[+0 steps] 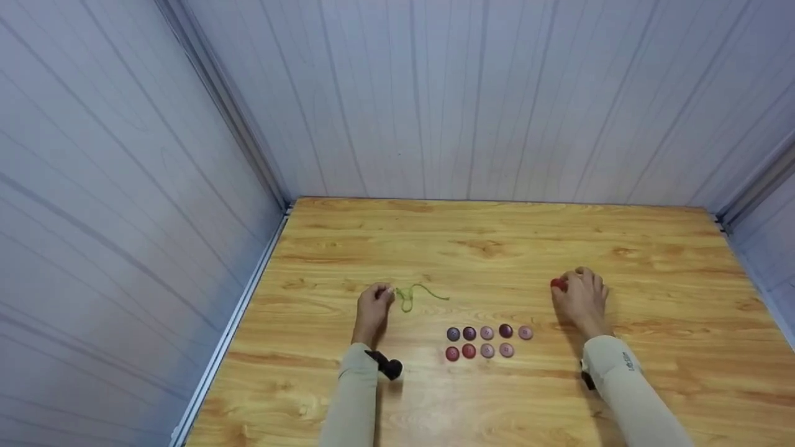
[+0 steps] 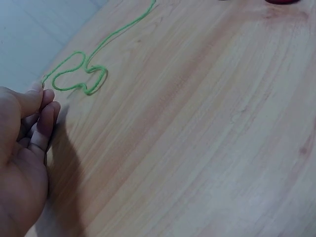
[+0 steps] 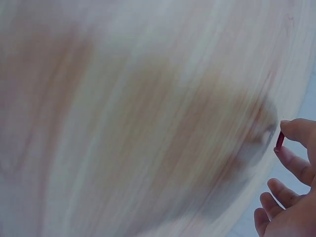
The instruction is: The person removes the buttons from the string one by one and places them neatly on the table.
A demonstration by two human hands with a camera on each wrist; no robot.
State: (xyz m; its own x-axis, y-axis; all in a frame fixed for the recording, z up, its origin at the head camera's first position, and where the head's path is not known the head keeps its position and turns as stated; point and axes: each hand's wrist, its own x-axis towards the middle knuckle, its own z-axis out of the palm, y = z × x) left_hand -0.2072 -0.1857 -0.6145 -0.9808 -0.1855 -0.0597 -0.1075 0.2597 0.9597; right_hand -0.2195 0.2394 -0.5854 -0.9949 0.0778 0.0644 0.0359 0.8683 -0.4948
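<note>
My left hand pinches one end of a green string between thumb and forefinger. The rest of the string lies loosely looped on the table, its far end trailing to the right in the head view. Off to the right, my right hand pinches a red button by its edges. In the right wrist view the button is seen edge-on between thumb and forefinger, the other fingers spread loosely. Between the hands lie two rows of buttons, among them a red button, a dark purple button and a grey button.
The wood-patterned table meets a pale panel wall at the back. Another panel wall rises on the left, with a metal edge strip along the table. Each wrist wears a black camera mount.
</note>
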